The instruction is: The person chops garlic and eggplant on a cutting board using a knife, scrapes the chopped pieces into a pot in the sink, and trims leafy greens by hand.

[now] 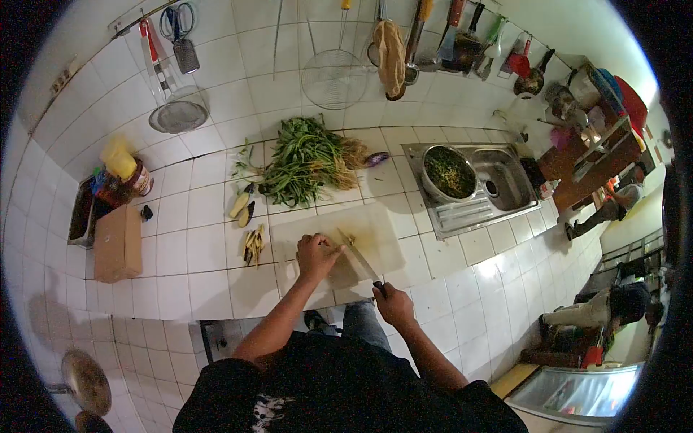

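A knife is gripped by its dark handle in my right hand, its blade slanting up and left over a pale cutting board. Close to the blade tip lie a few small cut pieces. My left hand rests on the board left of the blade with fingers curled; anything under them is hidden. To the left of the board is a bunch of cut eggplant strips. Behind those are larger eggplant pieces, pale inside with dark skin.
Leafy greens with roots lie behind the board, beside a small purple eggplant. A metal pot of chopped greens stands by the sink. At left sits a cardboard box. Utensils, including a strainer, hang above. People are at far right.
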Motion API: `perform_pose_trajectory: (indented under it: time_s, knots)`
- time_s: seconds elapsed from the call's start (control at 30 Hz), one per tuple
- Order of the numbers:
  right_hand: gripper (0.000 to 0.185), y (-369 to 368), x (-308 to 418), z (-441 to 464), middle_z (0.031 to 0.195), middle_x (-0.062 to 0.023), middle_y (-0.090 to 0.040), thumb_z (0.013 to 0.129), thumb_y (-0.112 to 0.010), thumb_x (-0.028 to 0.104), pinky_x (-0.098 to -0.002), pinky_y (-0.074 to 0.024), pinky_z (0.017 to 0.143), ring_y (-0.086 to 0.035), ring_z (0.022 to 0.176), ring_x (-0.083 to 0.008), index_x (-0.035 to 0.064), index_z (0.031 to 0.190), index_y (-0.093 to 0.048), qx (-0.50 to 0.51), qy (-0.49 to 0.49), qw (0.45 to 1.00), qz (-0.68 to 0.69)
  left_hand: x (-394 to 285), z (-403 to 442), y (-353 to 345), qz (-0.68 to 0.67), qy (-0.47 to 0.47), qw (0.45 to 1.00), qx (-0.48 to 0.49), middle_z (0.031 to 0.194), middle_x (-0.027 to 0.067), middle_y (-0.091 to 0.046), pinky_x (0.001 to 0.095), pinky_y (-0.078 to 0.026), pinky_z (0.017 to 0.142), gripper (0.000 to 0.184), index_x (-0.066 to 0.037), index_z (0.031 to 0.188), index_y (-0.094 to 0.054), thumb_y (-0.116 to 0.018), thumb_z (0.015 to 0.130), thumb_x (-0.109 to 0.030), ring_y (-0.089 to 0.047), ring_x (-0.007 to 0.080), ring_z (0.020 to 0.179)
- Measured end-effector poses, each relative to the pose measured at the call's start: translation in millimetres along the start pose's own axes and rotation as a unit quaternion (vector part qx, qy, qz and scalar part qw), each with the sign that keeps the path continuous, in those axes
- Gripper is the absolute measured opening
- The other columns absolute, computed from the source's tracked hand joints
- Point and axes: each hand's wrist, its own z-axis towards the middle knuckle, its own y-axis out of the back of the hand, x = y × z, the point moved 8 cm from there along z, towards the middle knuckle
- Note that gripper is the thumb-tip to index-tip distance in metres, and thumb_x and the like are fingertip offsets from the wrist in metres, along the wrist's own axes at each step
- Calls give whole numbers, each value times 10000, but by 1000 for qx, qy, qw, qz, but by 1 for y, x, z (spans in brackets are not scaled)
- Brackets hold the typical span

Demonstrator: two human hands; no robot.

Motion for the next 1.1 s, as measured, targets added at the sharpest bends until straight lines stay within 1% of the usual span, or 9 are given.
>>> perform_pose_trajectory:
  time_s: [0.1, 0.23, 0.3, 0.4, 0.57, 0.63, 0.87, 0.97, 1.1]
  knots:
    - [360, 9, 0, -10, 845, -207, -684, 924, -590, 420, -516, -512, 722, -659, 835, -419, 64, 965, -632, -35, -25, 999, -15, -28, 3, -13, 64, 58, 995, 46, 1064, 102, -479, 519, -420, 802, 623, -149, 995, -521, -892, 598, -454, -465, 316, 1083]
    - [325, 7, -4, -17, 866, -172, -695, 897, -629, 399, -486, -523, 709, -671, 825, -387, 81, 963, -638, -76, -24, 997, -18, -50, 11, -19, 94, 56, 994, 26, 1097, 99, -456, 521, -420, 802, 667, -144, 1010, -509, -906, 570, -450, -455, 317, 1092]
    - [324, 5, -8, -20, 872, -165, -697, 894, -634, 397, -479, -525, 710, -672, 826, -381, 81, 967, -642, -77, -37, 996, -21, -41, 23, -23, 140, 103, 984, 44, 1124, 102, -435, 523, -413, 809, 687, -153, 1009, -492, -913, 547, -437, -445, 317, 1095]
    - [329, 4, -10, -29, 855, -157, -695, 894, -633, 406, -477, -525, 706, -673, 817, -376, 83, 958, -649, -93, -21, 995, -28, -28, 36, -27, 140, 64, 988, 21, 1119, 99, -434, 531, -406, 820, 712, -168, 1035, -489, -918, 531, -431, -446, 316, 1090]
    - [364, 2, -14, -39, 832, -159, -693, 900, -621, 437, -476, -525, 703, -674, 813, -375, 76, 932, -655, -74, -37, 997, -10, -19, 52, -28, 148, 15, 986, 79, 1063, 59, -509, 524, -409, 852, 468, -168, 847, -636, -875, 602, -487, -474, 303, 1100]
    - [378, -5, -19, -37, 834, -164, -694, 902, -615, 445, -478, -525, 707, -674, 816, -377, 72, 937, -657, -57, -36, 998, -18, -12, 53, -26, 126, 2, 990, 60, 1027, 19, -550, 507, -408, 840, 275, -212, 755, -727, -820, 695, -463, -492, 289, 1064]
    - [412, -8, -7, -43, 836, -190, -692, 908, -601, 468, -493, -526, 719, -675, 816, -388, 62, 935, -660, -13, -25, 999, -15, 22, 44, -13, 216, 56, 972, 79, 1009, 4, -608, 536, -414, 864, 173, -260, 874, -779, -752, 797, -413, -533, 277, 1022]
    - [423, 0, 1, -47, 848, -187, -697, 901, -608, 478, -495, -529, 723, -676, 823, -391, 59, 930, -661, 0, -21, 999, -34, 15, 41, -27, 169, -7, 981, 96, 1010, -1, -607, 526, -416, 859, 133, -271, 888, -782, -729, 824, -374, -529, 272, 1031]
    - [433, -15, -19, -45, 841, -183, -701, 892, -616, 490, -496, -529, 718, -678, 816, -388, 62, 927, -664, -10, -2, 1000, -17, 5, 39, -32, 135, -14, 984, 111, 1012, 26, -623, 508, -411, 919, 174, -258, 906, -782, -732, 809, -395, -540, 278, 1027]
